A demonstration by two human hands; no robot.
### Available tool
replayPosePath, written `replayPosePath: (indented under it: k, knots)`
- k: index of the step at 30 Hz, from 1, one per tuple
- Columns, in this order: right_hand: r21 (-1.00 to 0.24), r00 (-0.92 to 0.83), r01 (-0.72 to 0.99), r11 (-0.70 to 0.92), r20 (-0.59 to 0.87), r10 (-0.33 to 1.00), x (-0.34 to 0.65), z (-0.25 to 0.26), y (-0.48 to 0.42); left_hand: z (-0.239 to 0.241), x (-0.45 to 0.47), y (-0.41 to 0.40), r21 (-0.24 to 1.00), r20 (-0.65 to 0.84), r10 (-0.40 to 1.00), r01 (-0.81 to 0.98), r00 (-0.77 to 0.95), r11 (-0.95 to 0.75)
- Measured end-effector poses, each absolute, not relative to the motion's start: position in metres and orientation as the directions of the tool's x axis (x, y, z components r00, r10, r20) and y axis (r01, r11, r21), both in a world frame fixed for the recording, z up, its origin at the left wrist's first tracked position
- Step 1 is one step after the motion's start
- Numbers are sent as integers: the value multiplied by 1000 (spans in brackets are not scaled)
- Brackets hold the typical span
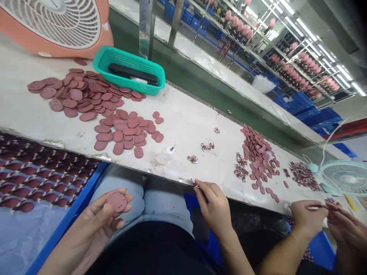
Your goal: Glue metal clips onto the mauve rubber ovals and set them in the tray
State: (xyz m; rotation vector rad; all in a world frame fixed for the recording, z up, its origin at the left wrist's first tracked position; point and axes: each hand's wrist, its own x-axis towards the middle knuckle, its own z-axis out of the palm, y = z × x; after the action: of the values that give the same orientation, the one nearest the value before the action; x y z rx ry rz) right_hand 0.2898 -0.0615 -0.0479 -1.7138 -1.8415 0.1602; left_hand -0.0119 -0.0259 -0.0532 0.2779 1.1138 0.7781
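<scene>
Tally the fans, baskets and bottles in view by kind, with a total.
Fans: 2 (orange fan, teal fan)
Baskets: 1 (green basket)
Bottles: 1 (white bottle)
Total: 4

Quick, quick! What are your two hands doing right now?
Left hand: closed, holding a maroon oval pad.
Right hand: pinched closed, holding a tiny patterned piece.

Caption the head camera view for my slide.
Left hand holds a maroon disc; right hand pinches a small piece.
</scene>
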Motion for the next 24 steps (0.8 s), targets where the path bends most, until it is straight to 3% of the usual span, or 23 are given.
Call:
replayPosePath:
  k: [4,7,9,13,24]
  knots:
    - [-704,11,689,174,250,968,259,-31,-51,-40,6,-29,550,-703,691,-487,168,678]
    - [-951,-98,288,112,87,991,231,-16,-41,-31,11,-30,527,-683,686,-481,251,700]
    - [-993,-165,91,69,54,985,216,-7,-33,-30,10,-31,531,-635,702,-478,322,699]
    - [-975,-252,166,149,104,962,199,3,-22,-33,5,-34,556,-551,736,-485,393,675]
    - [-922,-407,298,246,110,907,199,10,-12,-37,3,-33,531,-568,704,-463,427,710]
